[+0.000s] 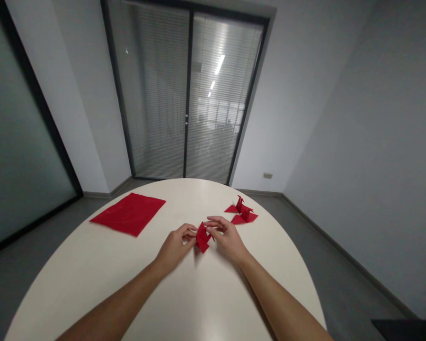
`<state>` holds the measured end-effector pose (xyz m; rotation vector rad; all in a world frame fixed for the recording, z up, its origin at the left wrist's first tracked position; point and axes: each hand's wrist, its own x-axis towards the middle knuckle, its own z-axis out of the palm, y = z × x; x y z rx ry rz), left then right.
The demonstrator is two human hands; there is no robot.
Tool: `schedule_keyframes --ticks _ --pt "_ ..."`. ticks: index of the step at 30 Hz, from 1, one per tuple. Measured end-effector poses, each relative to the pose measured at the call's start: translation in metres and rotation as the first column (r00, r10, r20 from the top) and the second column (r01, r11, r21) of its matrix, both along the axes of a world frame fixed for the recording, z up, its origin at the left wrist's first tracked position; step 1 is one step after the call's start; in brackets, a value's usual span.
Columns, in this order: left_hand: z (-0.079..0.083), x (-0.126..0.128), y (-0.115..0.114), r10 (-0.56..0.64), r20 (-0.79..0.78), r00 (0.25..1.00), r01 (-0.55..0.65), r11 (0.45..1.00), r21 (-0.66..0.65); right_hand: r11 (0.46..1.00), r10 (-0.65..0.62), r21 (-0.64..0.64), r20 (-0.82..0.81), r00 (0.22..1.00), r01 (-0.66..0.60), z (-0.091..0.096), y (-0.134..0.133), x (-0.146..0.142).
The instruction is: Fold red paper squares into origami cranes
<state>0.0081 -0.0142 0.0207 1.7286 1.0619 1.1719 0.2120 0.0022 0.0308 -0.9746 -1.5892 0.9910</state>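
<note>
A small folded red paper crane [202, 239] is held between my two hands, just above the middle of the table. My left hand [177, 245] pinches its left side between thumb and curled fingers. On the other side, my right hand [230, 239] has its thumb and fingertips closed on the right part of the crane, partly covering it. Two finished-looking red paper cranes, a farther one [239, 205] and a nearer one [246, 217], stand close together beyond my right hand, wings spread.
A flat stack or sheet of red paper [129, 214] lies at the left on the round white table [163, 303]. Past the table's far edge are glass doors with blinds [188, 94]. A dark object [406, 329] shows at the lower right corner.
</note>
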Motion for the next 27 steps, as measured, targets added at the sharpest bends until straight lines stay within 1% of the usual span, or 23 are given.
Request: schedule_keyframes --ticks 4,7,9,14,18,23,27 --pt "-0.003 -0.001 0.007 0.089 0.127 0.988 -0.083 0.995 -0.047 1.0 -0.014 0.02 0.018 1.0 0.013 -0.001 -0.002 0.0" --pt "-0.002 -0.002 0.01 0.114 0.194 0.974 -0.098 0.991 -0.092 1.0 0.027 -0.001 0.048 0.998 -0.027 -0.003 -0.004 0.0" --pt "-0.001 -0.002 0.011 0.128 0.2 0.971 -0.108 0.988 -0.11 0.998 0.061 -0.036 0.047 0.997 -0.059 -0.006 -0.005 -0.002" --pt "0.001 -0.001 0.008 0.11 0.182 0.977 -0.087 0.988 -0.131 0.988 0.091 -0.119 -0.09 0.992 -0.102 -0.012 -0.005 -0.008" --pt "0.003 0.0 0.004 0.1 0.168 0.981 -0.073 0.984 -0.16 0.982 0.083 -0.161 -0.084 0.993 -0.096 -0.008 -0.005 -0.008" --pt "0.005 0.0 0.003 0.108 0.149 0.983 -0.079 0.979 -0.188 0.97 0.117 -0.199 -0.112 0.987 -0.138 -0.005 -0.004 -0.005" --pt "0.004 0.002 0.002 0.078 0.187 0.979 -0.04 0.979 -0.198 0.963 0.124 -0.231 -0.086 0.988 -0.141 -0.005 -0.004 -0.004"
